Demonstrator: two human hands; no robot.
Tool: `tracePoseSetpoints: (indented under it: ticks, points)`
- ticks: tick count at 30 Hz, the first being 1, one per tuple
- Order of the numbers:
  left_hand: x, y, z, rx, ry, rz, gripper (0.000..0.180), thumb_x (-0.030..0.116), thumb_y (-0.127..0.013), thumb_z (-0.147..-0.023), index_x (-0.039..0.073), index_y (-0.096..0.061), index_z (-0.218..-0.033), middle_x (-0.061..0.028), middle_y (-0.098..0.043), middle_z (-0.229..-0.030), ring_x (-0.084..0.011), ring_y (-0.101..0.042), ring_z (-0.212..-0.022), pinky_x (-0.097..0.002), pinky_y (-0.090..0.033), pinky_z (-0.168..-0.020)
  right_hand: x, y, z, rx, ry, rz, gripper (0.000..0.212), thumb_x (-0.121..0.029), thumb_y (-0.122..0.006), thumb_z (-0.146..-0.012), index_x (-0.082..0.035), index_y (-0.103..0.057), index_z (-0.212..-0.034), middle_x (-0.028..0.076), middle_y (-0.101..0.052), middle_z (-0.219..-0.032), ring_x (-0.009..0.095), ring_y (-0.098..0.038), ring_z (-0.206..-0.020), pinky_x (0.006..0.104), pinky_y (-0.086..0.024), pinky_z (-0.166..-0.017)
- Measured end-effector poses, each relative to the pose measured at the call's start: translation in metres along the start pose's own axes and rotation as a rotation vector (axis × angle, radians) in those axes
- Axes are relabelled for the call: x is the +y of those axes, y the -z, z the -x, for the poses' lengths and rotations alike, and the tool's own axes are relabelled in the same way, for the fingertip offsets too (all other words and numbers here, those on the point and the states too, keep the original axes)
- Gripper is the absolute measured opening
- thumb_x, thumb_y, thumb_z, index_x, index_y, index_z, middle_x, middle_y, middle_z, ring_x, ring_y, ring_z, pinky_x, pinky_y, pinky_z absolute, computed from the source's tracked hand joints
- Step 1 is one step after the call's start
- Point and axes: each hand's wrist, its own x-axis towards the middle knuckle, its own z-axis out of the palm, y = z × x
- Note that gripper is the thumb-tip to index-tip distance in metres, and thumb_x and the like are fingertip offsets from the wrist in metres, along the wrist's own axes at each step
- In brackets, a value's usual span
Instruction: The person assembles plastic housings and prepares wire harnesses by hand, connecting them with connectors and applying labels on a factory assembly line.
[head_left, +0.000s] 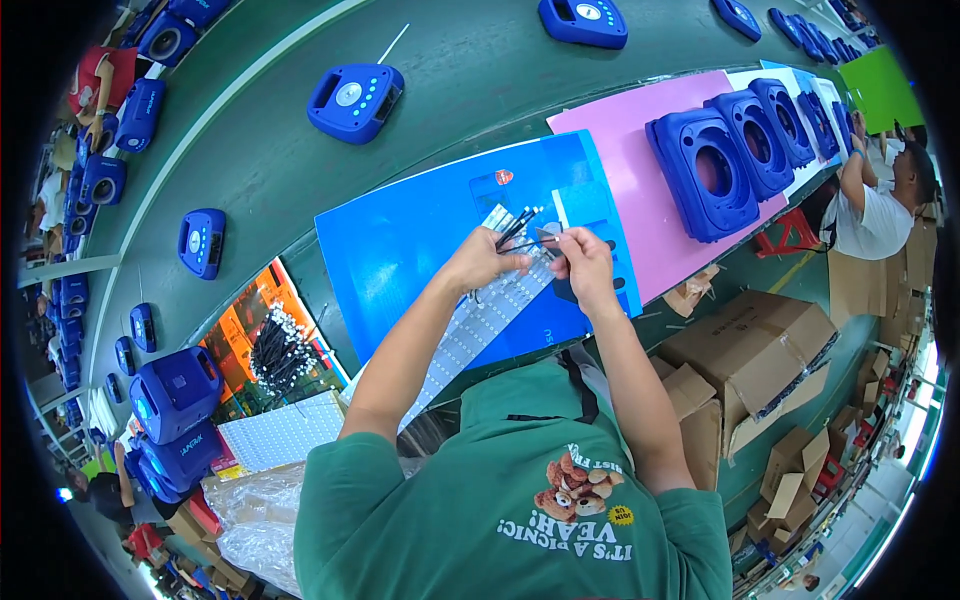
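Observation:
My left hand (482, 262) is closed around a small bunch of short black wires (518, 226) whose ends stick out past the fingers. Fingertips of my right hand (585, 265) are pinched together at the end of one thin dark wire stretched between the hands. A small pale piece shows at that pinch, too small to name. Beneath both hands, a long pale sheet with rows of small marks (470, 340) lies slantwise across a blue board (385, 255). Several more black wires with white ends (280, 352) are heaped on an orange printed sheet (240, 335) to the left.
Blue speaker housings (705, 175) stand on a pink board (625, 150) at the right. Blue speaker panels (355, 102) sit on the green conveyor belt (270, 150). Stacked blue speakers (175, 395) are at the left, cardboard boxes (745, 345) at the lower right. Other people work nearby.

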Motion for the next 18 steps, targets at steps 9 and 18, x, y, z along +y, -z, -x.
tracePoseSetpoints:
  ticks: [9, 18]
  points:
    - [0.025, -0.004, 0.015, 0.056, 0.084, 0.221, 0.016, 0.016, -0.073, -0.071, 0.002, -0.065, -0.074, -0.001, -0.063, -0.067, -0.0049, -0.042, -0.051, -0.0219, -0.03, -0.048, 0.021, -0.002, 0.023, 0.116, 0.219, 0.396, 0.02, -0.019, -0.064, -0.079, 0.0, -0.066, -0.077, 0.005, -0.058, -0.057, 0.006, -0.051, -0.052, 0.0234, -0.038, -0.046]
    - [0.026, -0.007, 0.017, 0.083, 0.122, 0.077, 0.013, 0.015, -0.073, -0.072, 0.003, -0.067, -0.073, 0.0014, -0.06, -0.067, -0.0044, -0.043, -0.057, -0.0236, -0.032, -0.05, 0.024, -0.01, 0.026, 0.218, 0.36, 0.159, 0.013, -0.011, -0.064, -0.079, 0.002, -0.066, -0.081, 0.0, -0.059, -0.06, 0.004, -0.049, -0.054, 0.0211, -0.037, -0.047]
